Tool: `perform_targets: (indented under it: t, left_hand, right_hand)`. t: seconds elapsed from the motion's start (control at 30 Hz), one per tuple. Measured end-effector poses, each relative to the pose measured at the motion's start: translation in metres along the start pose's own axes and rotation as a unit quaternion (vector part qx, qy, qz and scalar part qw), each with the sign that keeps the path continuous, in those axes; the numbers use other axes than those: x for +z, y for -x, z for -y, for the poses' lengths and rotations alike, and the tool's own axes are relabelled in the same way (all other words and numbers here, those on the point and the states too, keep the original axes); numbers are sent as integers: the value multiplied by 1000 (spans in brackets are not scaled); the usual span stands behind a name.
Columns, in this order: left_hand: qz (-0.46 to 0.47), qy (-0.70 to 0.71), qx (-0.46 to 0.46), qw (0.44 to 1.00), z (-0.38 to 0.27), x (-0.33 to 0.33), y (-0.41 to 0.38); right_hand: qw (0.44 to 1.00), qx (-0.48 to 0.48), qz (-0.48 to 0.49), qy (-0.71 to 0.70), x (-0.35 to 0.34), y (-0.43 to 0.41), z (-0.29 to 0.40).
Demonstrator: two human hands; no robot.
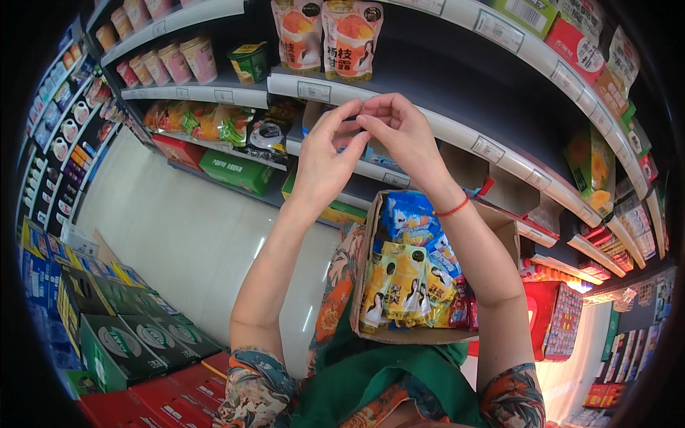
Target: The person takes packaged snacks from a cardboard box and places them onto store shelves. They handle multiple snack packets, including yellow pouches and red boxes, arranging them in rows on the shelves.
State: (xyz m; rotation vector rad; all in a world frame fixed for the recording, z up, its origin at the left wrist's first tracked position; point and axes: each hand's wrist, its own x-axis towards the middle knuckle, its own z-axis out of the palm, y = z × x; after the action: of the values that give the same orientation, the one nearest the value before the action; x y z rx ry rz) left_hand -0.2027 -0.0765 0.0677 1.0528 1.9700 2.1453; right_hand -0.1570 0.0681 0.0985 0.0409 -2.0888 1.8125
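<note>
My left hand point(330, 150) and my right hand point(398, 127) are raised in front of the shelf edge, their fingertips meeting. Nothing shows between the fingers. Just behind them, two orange and white stand-up pouches point(351, 40) stand upright on the shelf. Below my right forearm an open cardboard box point(417, 336) rests by my lap. Yellow pouches point(405, 278), blue snack packets point(409, 216) and dark red packets point(461, 307) lie in it; my forearm hides part of the box.
Pink cups point(198, 58) and a green tub point(249, 61) stand on the shelf at left. Lower down are bagged foods point(200, 120) and a green box point(235, 170). Stacked dark green cartons point(120, 342) and red cartons point(166, 398) border the floor at lower left. A red carton point(551, 321) is at right.
</note>
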Motion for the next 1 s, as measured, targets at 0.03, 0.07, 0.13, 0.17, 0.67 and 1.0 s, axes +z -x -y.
perform_targets:
  t: [0.03,0.07,0.13,0.17,0.67,1.0]
  left_hand:
    - [-4,7,1,1000,3,-1,-4]
    - [-8,13,2,1000,4,-2,-9]
    - [-18,16,11,1000,8,-4,-18]
    - [-24,11,18,999,11,-5,-23]
    - [-138,-93,88,982,36,-27,-85]
    - [-122,-74,49,988,36,-27,-95]
  right_hand:
    - [1000,-11,-10,15,0,-6,-2]
    - [999,-23,-20,29,1,-12,-5]
    - [998,-39,-33,46,1,-21,-7]
    - [997,-49,-45,50,2,-26,-8]
    - [981,-116,-140,74,1,-77,-21]
    - [994,-57,-78,56,-5,-85,-10]
